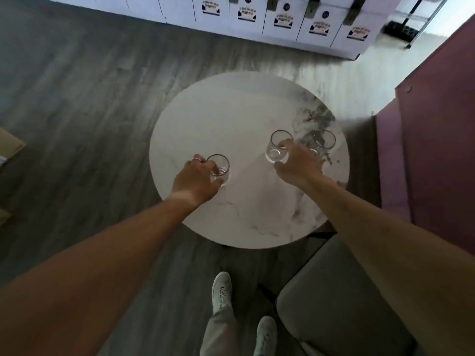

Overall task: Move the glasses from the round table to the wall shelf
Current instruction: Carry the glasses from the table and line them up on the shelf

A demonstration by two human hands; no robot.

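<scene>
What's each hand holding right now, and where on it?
Left hand grips a glass around its side. Right hand grips a second glass around its side. A third glass stands untouched.

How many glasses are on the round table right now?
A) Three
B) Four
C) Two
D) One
A: the left hand grips one glass, the right hand grips a second glass, and a third glass stands untouched behind it on the round table.

indoor lounge or office-like room. grey wood-look floor (pixel 90 98), round marble surface (pixel 231 119). labelled white cabinets (pixel 282 19), grey upholstered seat (pixel 334 291).
</scene>
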